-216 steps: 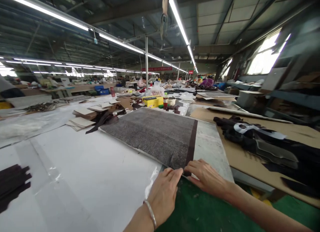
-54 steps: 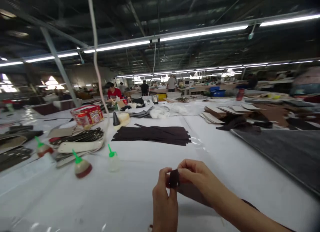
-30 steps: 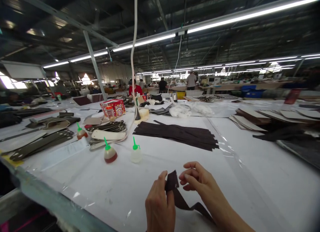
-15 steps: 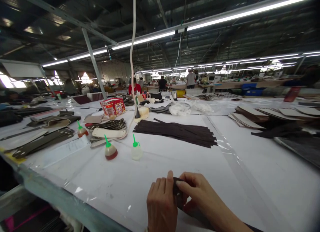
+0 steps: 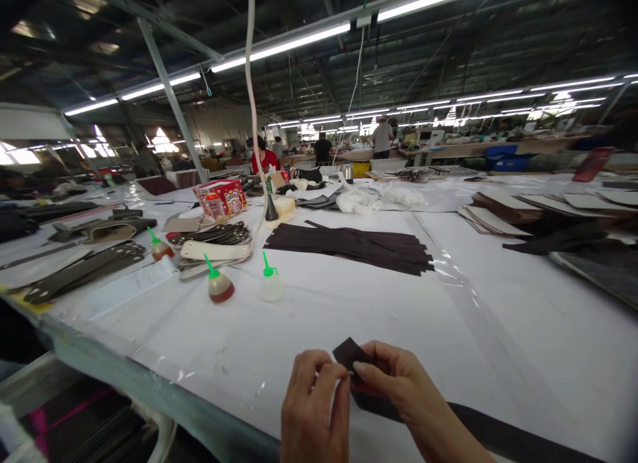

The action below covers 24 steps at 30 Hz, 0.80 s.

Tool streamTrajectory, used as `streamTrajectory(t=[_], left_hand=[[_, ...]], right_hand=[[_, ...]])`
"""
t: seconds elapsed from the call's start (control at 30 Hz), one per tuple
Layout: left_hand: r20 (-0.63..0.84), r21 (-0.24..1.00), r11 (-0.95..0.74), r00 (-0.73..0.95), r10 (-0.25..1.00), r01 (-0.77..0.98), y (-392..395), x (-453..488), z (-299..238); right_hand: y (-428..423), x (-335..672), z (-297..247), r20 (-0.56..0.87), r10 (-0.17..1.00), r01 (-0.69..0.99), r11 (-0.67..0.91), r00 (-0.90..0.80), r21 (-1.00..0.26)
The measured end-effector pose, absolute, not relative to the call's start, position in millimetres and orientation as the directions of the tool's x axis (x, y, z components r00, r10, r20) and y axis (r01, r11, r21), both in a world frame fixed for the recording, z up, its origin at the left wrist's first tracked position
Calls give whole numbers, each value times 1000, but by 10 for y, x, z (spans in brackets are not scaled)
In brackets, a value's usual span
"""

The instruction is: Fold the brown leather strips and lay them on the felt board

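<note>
My left hand and my right hand meet low in the middle of the view, both pinching the end of a dark brown strip. The strip's end pokes up between the fingertips, and its length runs away to the right along the white table under my right forearm. A flat row of several similar dark strips lies farther back on the table, well beyond both hands.
Two squeeze bottles with green tips stand left of centre, a third farther left. A red box, dark straps and card stacks lie around. A white hose hangs down. People work at the far tables.
Since 7 s ago the view swung left from the grey felt board to the open table. In the last second both hands kept working the strip's end, which now sticks up again.
</note>
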<state>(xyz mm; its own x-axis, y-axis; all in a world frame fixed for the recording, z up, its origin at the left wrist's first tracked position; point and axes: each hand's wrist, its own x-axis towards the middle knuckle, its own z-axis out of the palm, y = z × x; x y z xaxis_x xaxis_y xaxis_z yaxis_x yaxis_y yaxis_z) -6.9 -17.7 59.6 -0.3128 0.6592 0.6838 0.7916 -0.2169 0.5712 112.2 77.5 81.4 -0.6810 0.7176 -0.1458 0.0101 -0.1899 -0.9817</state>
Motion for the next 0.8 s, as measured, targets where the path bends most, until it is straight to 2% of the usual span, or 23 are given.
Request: streamTrajectory(t=[0.17, 0.37, 0.47, 0.8], left_hand=[[710, 542, -167, -341, 616, 824, -141, -33, 514], [623, 612, -109, -392, 677, 783, -164, -60, 507], [602, 630, -101, -403, 689, 770, -174, -52, 497], [650, 558, -81, -375, 661, 826, -196, -17, 463]], right_hand=[[723, 1112, 800, -69, 765, -17, -104, -641, -994], [666, 1122, 798, -16, 816, 123, 68, -578, -990], [633, 1117, 832, 30, 816, 181, 163, -577, -970], [545, 1143, 774, 195, 788, 306, 436, -584, -846]])
